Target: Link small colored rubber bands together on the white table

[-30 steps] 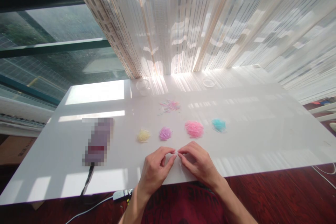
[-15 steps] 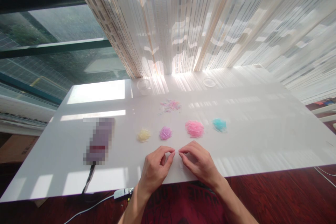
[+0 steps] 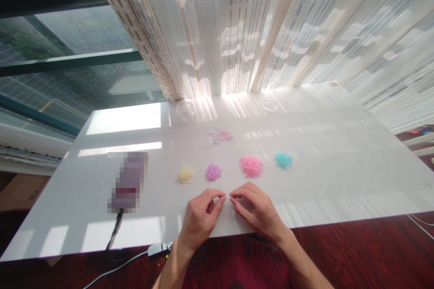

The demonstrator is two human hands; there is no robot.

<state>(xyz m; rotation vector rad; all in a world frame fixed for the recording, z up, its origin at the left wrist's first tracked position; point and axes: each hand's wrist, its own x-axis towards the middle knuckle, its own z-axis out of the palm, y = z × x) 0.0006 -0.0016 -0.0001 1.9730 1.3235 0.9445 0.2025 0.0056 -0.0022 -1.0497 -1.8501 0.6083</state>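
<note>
Hardly a shift from half a second ago: the piles sit where they were, and the two hands' fingertips have drawn just slightly nearer each other. From the left, here's the yellow strand pile (image 3: 185,174), then the left hand (image 3: 202,210), thumb and forefinger pinched together; the purple strand pile (image 3: 213,171) lies just beyond it, the scattered mixed strands (image 3: 221,135) farther back. Next the pink strand pile (image 3: 251,166), with the right hand (image 3: 257,207) pinched below it, then the turquoise strand pile (image 3: 284,161). Can't tell whether a strand is caught in either pinch. Looks like fine two-handed fingertip work, calling for a steady, light touch. A sunlit white bench (image 3: 325,185), window (image 3: 81,36) left, sheer curtain (image 3: 230,31) behind.
</note>
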